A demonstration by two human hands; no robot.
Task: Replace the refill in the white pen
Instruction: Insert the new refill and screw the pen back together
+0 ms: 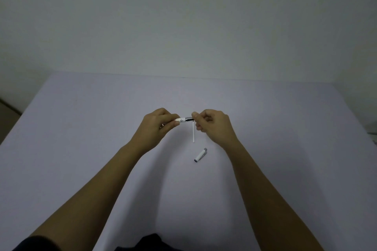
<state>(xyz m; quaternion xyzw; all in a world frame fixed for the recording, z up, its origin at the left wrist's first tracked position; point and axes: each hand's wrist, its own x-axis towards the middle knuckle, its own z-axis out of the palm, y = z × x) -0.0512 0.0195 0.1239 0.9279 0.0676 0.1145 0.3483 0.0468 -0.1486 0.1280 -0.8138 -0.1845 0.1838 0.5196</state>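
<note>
Above the middle of the pale table (81,149), both my hands hold the white pen (184,119) level. My left hand (158,126) pinches its left end, where most of the body is hidden behind the fingers. My right hand (212,126) grips the dark metal section at its right end. A thin white refill (193,134) lies on the table just below the pen, pointing toward me. The white pen cap (201,155) lies further toward me, tilted, apart from both hands.
A plain wall (183,26) stands behind the table's far edge. At the far right edge of the view a small object is only partly visible. My dark clothing (146,243) shows at the bottom.
</note>
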